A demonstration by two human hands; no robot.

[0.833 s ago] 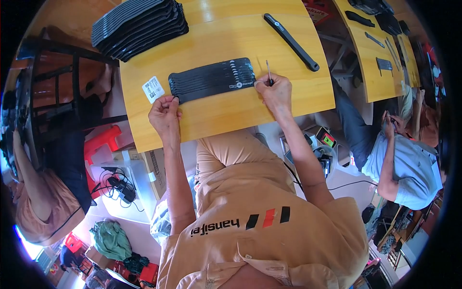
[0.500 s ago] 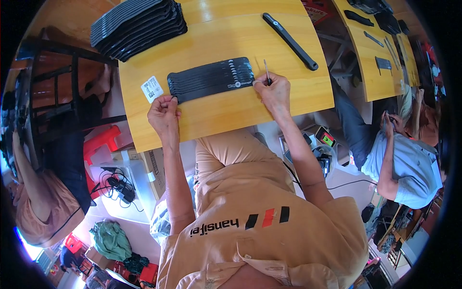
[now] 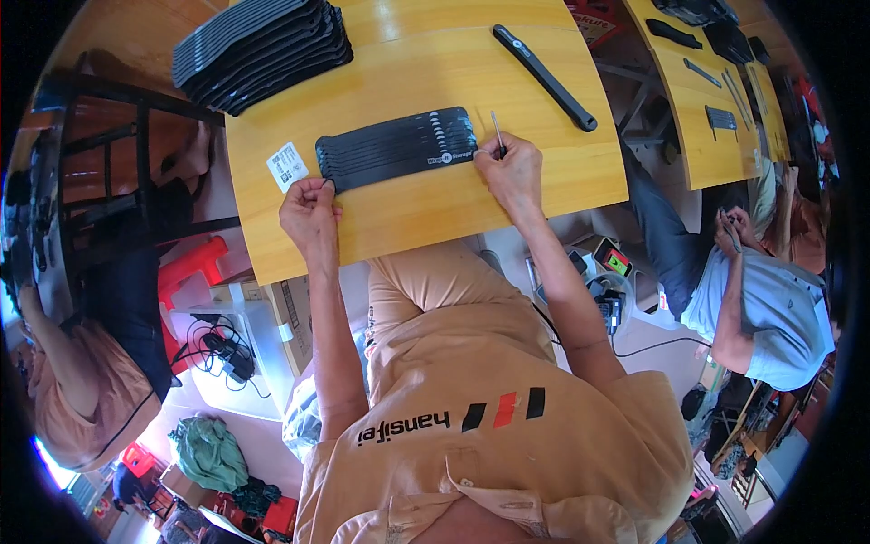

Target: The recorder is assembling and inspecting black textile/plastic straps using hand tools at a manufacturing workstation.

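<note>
A fanned row of overlapping black straps (image 3: 390,150), with white print at its right end, lies flat on the table. My left hand (image 3: 310,213) pinches the near left corner of the nearest strap between thumb and fingertips. At the other end, my right hand (image 3: 512,177) is closed beside the row's near right corner. A thin metal-tipped tool (image 3: 497,129) points up and away from its fingers. Whether those fingers also grip the strap's end is hard to see. Beside the row's left end lies a white printed label card (image 3: 287,167).
A tall stack of black straps (image 3: 263,54) stands at the table's far left. One long black strap (image 3: 546,78) lies diagonally at the far right of the wooden table (image 3: 408,222). Another person (image 3: 757,299) sits at a second table on the right.
My right hand has shifted slightly left and toward me, along with the tool. My left hand and the row of straps have barely moved.
</note>
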